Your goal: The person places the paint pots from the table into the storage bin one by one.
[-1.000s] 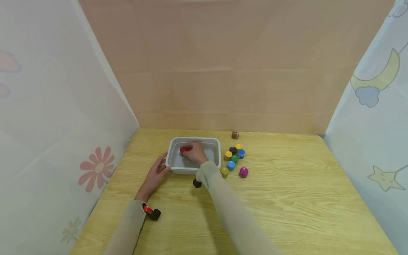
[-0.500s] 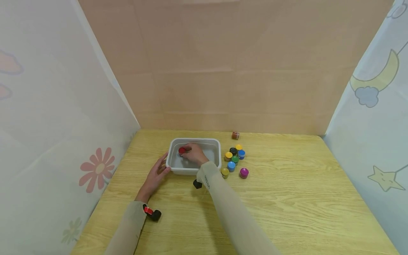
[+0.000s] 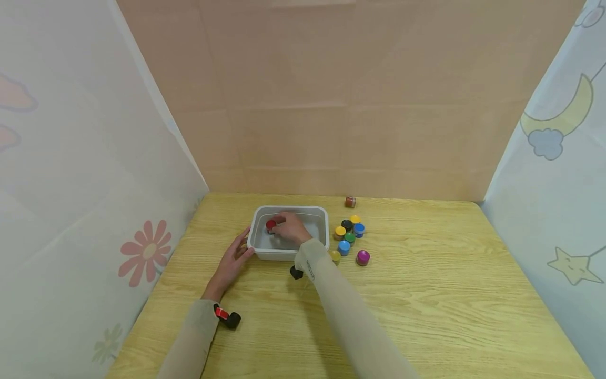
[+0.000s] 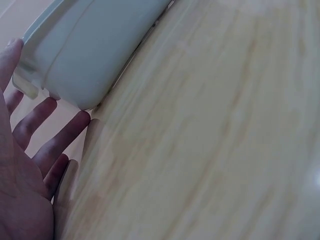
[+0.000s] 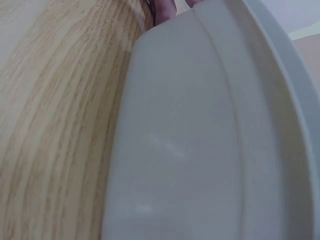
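Note:
A white plastic tub point(image 3: 288, 256) stands on the wooden table. My right hand point(image 3: 291, 229) reaches down inside it, thumb and fingers pinching a small paint pot with a red lid point(image 3: 271, 225) near the tub's left end. The right wrist view shows mostly the tub's outer wall point(image 5: 175, 125), so that hand's grip is hidden there. My left hand point(image 3: 232, 261) rests against the tub's front left corner. In the left wrist view, the left hand's fingers point(image 4: 60, 142) are spread and fairly straight beside the tub's wall point(image 4: 95, 55).
Right of the tub cluster several small paint pots, including light blue point(image 3: 344, 248), green point(image 3: 349, 238), dark blue point(image 3: 359, 230), black point(image 3: 347, 225) and yellow point(image 3: 340, 232). A magenta pot point(image 3: 363, 257) stands apart. A reddish-brown pot point(image 3: 350, 201) lies near the back edge.
My right hand has shifted the red-lidded paint pot slightly left inside the tub, and it stays nearly still in the last half second. The left hand keeps its place at the tub's corner.

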`<act>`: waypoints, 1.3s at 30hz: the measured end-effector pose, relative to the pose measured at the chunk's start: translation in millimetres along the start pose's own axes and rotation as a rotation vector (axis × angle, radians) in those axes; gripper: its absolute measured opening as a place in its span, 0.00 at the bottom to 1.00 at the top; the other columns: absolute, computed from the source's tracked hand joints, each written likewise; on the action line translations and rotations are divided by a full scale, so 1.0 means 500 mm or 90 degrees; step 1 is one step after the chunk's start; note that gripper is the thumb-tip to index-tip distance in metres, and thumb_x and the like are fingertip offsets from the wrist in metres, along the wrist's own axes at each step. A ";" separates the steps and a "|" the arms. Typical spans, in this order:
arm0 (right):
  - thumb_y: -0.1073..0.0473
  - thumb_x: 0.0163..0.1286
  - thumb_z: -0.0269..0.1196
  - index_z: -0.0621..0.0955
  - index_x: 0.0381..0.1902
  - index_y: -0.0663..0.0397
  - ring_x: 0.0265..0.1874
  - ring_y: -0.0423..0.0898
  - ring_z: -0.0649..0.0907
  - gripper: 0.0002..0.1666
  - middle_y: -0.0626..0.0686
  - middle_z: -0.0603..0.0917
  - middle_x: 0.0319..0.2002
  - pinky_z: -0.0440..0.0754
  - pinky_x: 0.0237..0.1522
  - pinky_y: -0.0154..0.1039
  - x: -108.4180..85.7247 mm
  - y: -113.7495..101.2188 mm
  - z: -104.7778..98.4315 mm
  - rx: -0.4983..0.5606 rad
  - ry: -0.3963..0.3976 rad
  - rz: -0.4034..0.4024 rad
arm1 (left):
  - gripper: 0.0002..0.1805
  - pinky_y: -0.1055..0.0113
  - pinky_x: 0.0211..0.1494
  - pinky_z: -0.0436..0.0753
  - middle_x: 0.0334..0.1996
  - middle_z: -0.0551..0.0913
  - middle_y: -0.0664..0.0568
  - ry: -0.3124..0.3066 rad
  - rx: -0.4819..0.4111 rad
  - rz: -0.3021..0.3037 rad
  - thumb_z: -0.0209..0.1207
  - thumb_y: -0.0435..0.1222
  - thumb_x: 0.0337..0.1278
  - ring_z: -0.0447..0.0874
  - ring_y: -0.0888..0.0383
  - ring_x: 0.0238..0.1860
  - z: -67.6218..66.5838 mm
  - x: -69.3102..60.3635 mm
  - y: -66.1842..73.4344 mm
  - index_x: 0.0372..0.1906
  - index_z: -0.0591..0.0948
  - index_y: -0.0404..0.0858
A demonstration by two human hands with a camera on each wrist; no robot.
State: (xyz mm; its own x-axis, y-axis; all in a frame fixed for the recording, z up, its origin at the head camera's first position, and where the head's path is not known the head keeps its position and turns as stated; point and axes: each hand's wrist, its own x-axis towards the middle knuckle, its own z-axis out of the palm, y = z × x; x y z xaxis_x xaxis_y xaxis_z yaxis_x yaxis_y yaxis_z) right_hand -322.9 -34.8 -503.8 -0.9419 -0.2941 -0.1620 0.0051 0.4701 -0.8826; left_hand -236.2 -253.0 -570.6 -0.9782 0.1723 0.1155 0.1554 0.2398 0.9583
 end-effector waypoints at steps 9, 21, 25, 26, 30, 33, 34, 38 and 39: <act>0.62 0.74 0.63 0.80 0.65 0.60 0.58 0.58 0.83 0.23 0.62 0.84 0.59 0.85 0.57 0.48 -0.024 -0.001 -0.046 -0.015 -0.004 -0.076 | 0.36 0.37 0.75 0.66 0.75 0.70 0.38 0.000 0.000 -0.008 0.56 0.42 0.78 0.71 0.35 0.72 -0.001 0.003 -0.006 0.83 0.56 0.56; 0.59 0.79 0.60 0.81 0.64 0.58 0.54 0.54 0.84 0.20 0.58 0.85 0.57 0.84 0.56 0.48 -0.097 -0.018 -0.120 -0.049 -0.016 -0.132 | 0.36 0.35 0.75 0.66 0.74 0.70 0.34 -0.015 -0.003 -0.036 0.56 0.38 0.78 0.71 0.33 0.72 -0.002 -0.012 0.056 0.83 0.58 0.45; 0.59 0.78 0.61 0.82 0.63 0.54 0.53 0.52 0.84 0.19 0.59 0.85 0.58 0.84 0.57 0.48 -0.122 -0.009 -0.143 -0.062 -0.003 -0.155 | 0.36 0.35 0.74 0.67 0.74 0.69 0.33 -0.016 0.002 -0.026 0.56 0.38 0.78 0.72 0.32 0.71 -0.004 -0.017 0.077 0.83 0.57 0.45; 0.59 0.78 0.61 0.83 0.63 0.53 0.53 0.52 0.85 0.18 0.60 0.85 0.59 0.84 0.57 0.48 -0.129 -0.008 -0.149 -0.063 0.001 -0.160 | 0.36 0.35 0.74 0.67 0.74 0.69 0.33 -0.016 0.003 -0.023 0.56 0.38 0.78 0.72 0.32 0.71 -0.005 -0.017 0.078 0.83 0.56 0.45; 0.59 0.78 0.62 0.83 0.63 0.52 0.54 0.51 0.84 0.18 0.58 0.85 0.59 0.84 0.58 0.48 -0.153 0.001 -0.175 -0.065 0.010 -0.165 | 0.37 0.37 0.74 0.68 0.74 0.68 0.34 -0.014 0.002 -0.022 0.56 0.38 0.78 0.72 0.33 0.71 -0.011 -0.012 0.073 0.84 0.56 0.46; 0.59 0.78 0.62 0.83 0.62 0.51 0.54 0.51 0.85 0.18 0.55 0.85 0.58 0.84 0.58 0.48 -0.176 0.011 -0.199 -0.068 0.020 -0.168 | 0.36 0.37 0.75 0.67 0.74 0.69 0.35 -0.006 0.000 -0.016 0.56 0.39 0.78 0.72 0.33 0.71 -0.013 -0.006 0.048 0.83 0.57 0.49; 0.59 0.78 0.62 0.83 0.62 0.52 0.54 0.51 0.85 0.18 0.56 0.85 0.59 0.84 0.58 0.48 -0.186 0.015 -0.207 -0.070 0.024 -0.171 | 0.36 0.36 0.75 0.67 0.74 0.69 0.36 -0.004 0.001 -0.014 0.56 0.39 0.78 0.72 0.34 0.71 -0.012 -0.004 0.037 0.83 0.57 0.50; 0.60 0.77 0.62 0.82 0.62 0.55 0.54 0.53 0.85 0.18 0.59 0.84 0.60 0.84 0.57 0.50 -0.226 0.038 -0.246 -0.083 0.039 -0.182 | 0.35 0.36 0.75 0.66 0.74 0.71 0.39 0.005 0.006 -0.005 0.57 0.42 0.78 0.73 0.36 0.71 -0.005 0.001 -0.004 0.83 0.58 0.56; 0.61 0.77 0.62 0.82 0.62 0.57 0.54 0.54 0.85 0.18 0.60 0.84 0.60 0.85 0.57 0.50 -0.234 0.045 -0.255 -0.089 0.044 -0.188 | 0.35 0.37 0.75 0.67 0.74 0.71 0.39 0.006 0.007 -0.007 0.57 0.43 0.78 0.73 0.36 0.71 -0.004 0.000 -0.005 0.83 0.58 0.56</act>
State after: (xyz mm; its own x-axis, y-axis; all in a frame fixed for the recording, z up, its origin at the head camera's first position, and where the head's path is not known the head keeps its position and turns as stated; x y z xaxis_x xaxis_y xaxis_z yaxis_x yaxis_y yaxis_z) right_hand -255.3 116.4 -448.4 -0.9165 -0.3797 0.1260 -0.3131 0.4846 -0.8168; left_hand -237.0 -255.2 -572.5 -0.9811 0.1609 0.1072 0.1459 0.2522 0.9566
